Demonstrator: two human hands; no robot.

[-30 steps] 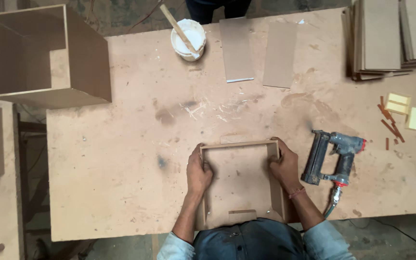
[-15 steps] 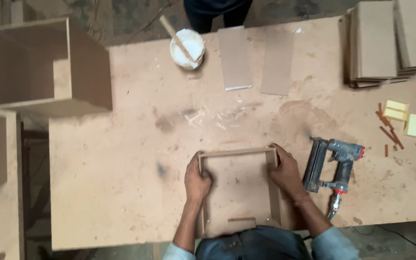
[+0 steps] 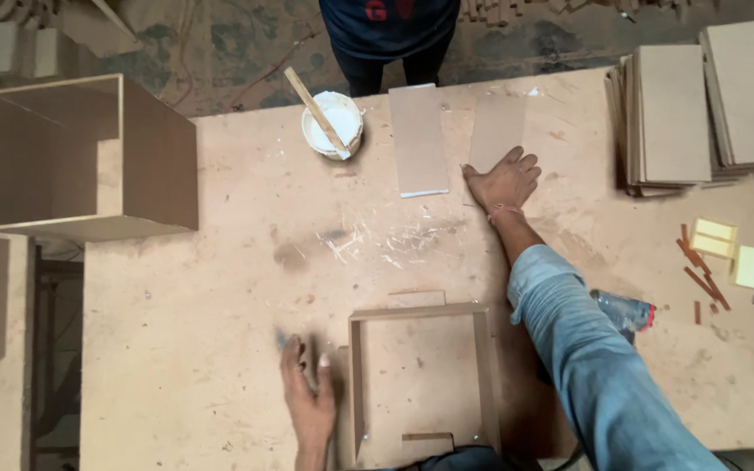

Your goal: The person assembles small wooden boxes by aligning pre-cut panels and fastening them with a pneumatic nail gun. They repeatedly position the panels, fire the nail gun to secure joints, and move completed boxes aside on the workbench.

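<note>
Fibreboard frame [image 3: 421, 384] at counter [image 3: 220, 349] near edge. Your left hand [image 3: 310, 397] flat just beside its left side, fingers spread. Your right hand [image 3: 503, 181] spread, palm down on thin panel [image 3: 496, 131] near far edge.

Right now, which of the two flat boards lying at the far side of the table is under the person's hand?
The right-hand board: the right hand lies on its near end. The other board, beside the white glue pot, is untouched.
</note>
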